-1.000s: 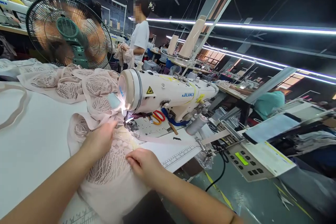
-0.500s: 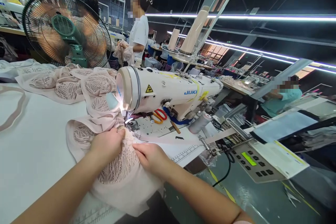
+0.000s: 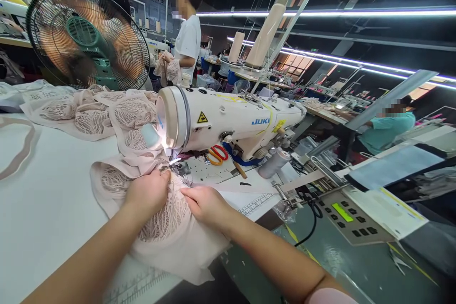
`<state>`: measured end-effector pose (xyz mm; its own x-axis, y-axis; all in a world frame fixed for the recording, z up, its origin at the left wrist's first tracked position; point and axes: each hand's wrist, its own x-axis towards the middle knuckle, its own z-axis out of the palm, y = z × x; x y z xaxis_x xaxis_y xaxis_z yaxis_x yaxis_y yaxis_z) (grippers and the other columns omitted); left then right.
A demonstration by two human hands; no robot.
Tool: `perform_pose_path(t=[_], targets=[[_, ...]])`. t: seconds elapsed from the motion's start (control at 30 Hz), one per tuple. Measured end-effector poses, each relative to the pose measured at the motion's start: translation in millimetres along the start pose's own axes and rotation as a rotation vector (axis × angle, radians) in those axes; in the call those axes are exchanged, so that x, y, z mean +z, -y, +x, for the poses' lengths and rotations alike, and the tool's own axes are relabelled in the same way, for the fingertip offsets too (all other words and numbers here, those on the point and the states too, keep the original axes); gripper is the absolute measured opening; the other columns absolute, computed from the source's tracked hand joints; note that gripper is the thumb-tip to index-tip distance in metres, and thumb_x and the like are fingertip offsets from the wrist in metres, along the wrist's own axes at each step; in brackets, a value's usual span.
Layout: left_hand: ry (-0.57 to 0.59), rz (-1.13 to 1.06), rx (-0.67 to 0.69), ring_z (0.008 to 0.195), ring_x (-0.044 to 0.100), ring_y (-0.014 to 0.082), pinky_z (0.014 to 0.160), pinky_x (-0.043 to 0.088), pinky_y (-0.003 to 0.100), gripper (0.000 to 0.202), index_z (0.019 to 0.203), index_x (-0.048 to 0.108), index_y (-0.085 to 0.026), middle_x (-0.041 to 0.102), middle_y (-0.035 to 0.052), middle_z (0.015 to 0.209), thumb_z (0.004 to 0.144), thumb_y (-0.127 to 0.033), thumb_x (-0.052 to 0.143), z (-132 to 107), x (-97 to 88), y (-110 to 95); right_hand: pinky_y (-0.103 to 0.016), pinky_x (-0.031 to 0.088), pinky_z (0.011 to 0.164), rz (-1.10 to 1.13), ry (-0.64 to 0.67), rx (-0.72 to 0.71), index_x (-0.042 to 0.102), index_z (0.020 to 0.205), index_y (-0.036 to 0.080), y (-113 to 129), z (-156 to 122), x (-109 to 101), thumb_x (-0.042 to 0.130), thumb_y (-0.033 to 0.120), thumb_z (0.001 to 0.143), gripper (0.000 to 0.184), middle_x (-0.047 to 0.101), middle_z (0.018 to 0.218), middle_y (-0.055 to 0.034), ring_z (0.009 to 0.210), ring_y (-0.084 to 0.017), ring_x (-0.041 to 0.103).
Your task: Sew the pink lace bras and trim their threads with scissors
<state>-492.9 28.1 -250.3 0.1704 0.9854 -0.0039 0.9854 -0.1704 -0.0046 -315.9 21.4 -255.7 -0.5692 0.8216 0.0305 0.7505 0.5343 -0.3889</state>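
Note:
A pale pink lace bra lies at the needle end of a white sewing machine, its lower part draping over the table's front edge. My left hand is closed on the fabric close to the lit needle area. On the lace edge to the right, my right hand pinches the bra between thumb and forefinger. The fabric under the presser foot is partly hidden by my left hand and the machine head. More joined lace bra pieces trail behind, to the left of the machine.
Red and orange-handled scissors and a grey thread cone lie beside the machine. A control panel juts out at right. A large fan stands behind the table; a person in white stands beyond, holding similar fabric.
The view has shifted slightly. Both hands keep their hold on the bra, which sits almost as before, its draped lower edge a little further right.

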Motion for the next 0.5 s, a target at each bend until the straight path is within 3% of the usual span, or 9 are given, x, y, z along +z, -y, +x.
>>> perform_pose_path(t=[0.23, 0.33, 0.5], targets=[[-0.057, -0.046, -0.039, 0.086, 0.064, 0.0264, 0.056, 0.043, 0.032, 0.039, 0.102, 0.066, -0.024, 0.062, 0.0085, 0.093, 0.089, -0.024, 0.029, 2.7, -4.1, 12.8, -0.025, 0.038, 0.07, -0.052, 0.025, 0.067, 0.065, 0.11, 0.022, 3.8, 12.4, -2.8, 0.041, 0.02, 0.09, 0.032, 0.071, 0.098, -0.0049, 0.085, -0.018, 0.061], [-0.094, -0.099, -0.063, 0.091, 0.063, 0.0241, 0.059, 0.045, 0.032, 0.039, 0.1, 0.067, -0.026, 0.061, 0.0074, 0.109, 0.088, -0.025, 0.03, 0.8, -6.1, 20.2, -0.025, 0.036, 0.067, -0.101, 0.052, 0.073, 0.066, 0.104, 0.022, 6.2, 18.0, -4.1, 0.04, 0.02, 0.09, 0.029, 0.07, 0.094, -0.0038, 0.083, -0.017, 0.06], [-0.118, -0.03, -0.004, 0.123, 0.049, 0.0278, 0.091, 0.045, 0.041, 0.042, 0.097, 0.071, -0.02, 0.043, 0.0087, 0.144, 0.087, -0.026, 0.031, -12.4, -15.9, 18.5, -0.027, 0.028, 0.059, -0.159, 0.072, 0.074, 0.065, 0.095, 0.022, 7.6, 13.6, -9.6, 0.04, 0.026, 0.092, 0.025, 0.067, 0.083, -0.0026, 0.074, -0.016, 0.055]])
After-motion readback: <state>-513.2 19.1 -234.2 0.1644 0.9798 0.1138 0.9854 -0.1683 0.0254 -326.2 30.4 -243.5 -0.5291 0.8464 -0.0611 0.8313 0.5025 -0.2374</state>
